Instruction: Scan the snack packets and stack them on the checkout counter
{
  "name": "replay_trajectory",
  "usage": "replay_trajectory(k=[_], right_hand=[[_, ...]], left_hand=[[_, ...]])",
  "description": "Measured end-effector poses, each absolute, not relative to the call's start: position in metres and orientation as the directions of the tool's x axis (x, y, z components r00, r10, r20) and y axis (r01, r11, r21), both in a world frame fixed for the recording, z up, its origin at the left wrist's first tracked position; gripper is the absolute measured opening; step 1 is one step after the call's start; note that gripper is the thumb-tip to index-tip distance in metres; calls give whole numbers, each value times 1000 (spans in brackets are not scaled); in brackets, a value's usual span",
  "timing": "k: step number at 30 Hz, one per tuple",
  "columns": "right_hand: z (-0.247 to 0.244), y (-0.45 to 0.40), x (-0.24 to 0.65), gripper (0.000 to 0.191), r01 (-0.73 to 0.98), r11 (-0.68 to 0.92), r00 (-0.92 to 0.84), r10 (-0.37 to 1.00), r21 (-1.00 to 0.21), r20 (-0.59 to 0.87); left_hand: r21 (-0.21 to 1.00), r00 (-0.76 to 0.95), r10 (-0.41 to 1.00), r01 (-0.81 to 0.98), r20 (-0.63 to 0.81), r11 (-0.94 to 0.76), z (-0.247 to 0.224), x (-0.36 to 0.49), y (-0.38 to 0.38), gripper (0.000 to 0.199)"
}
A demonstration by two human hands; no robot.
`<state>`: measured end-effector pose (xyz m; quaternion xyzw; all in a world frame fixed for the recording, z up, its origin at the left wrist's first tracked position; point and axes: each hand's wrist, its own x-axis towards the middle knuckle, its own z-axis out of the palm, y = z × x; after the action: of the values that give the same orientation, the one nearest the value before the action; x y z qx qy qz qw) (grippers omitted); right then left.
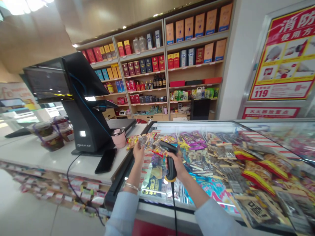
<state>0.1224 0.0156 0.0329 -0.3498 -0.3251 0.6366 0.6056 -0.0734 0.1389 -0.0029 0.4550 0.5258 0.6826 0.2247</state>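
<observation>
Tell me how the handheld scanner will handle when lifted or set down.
The scanner is probably stiff, given its hard-looking moulded body. Its hanging cable may tug. The long head above a slim handle could make it tip.

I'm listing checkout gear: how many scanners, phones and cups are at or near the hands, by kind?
Scanner: 1, in the right hand
Phone: 1, on the counter
Pink cup: 1
Total: 3

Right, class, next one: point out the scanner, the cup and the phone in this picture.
Scanner (171, 166): head view, on its black handle.
Cup (119, 140): head view, on its pink side.
Phone (106, 161): head view, middle of its dark upper face.
</observation>
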Motion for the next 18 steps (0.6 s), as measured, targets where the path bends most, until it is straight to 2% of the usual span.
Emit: replay_trajectory(k=[3, 5, 11, 18], right_hand=[[36, 13, 123, 29, -538, -51, -26, 999, -841, -44], [35, 12, 123, 30, -530, -60, -43, 998, -846, -44], [31, 11, 117, 30, -506, -41, -96, 995, -862, 9], [30, 9, 116, 29, -509, -22, -81, 996, -860, 23]], left_hand=[[923, -508, 770, 217, 385, -318, -1, -67, 125, 42], [897, -523, 729, 275, 442, -346, 2, -61, 115, 41], [657, -378, 548, 555, 746, -511, 16, -54, 92, 39], [634, -405, 500, 603, 766, -484, 13, -59, 91, 37]])
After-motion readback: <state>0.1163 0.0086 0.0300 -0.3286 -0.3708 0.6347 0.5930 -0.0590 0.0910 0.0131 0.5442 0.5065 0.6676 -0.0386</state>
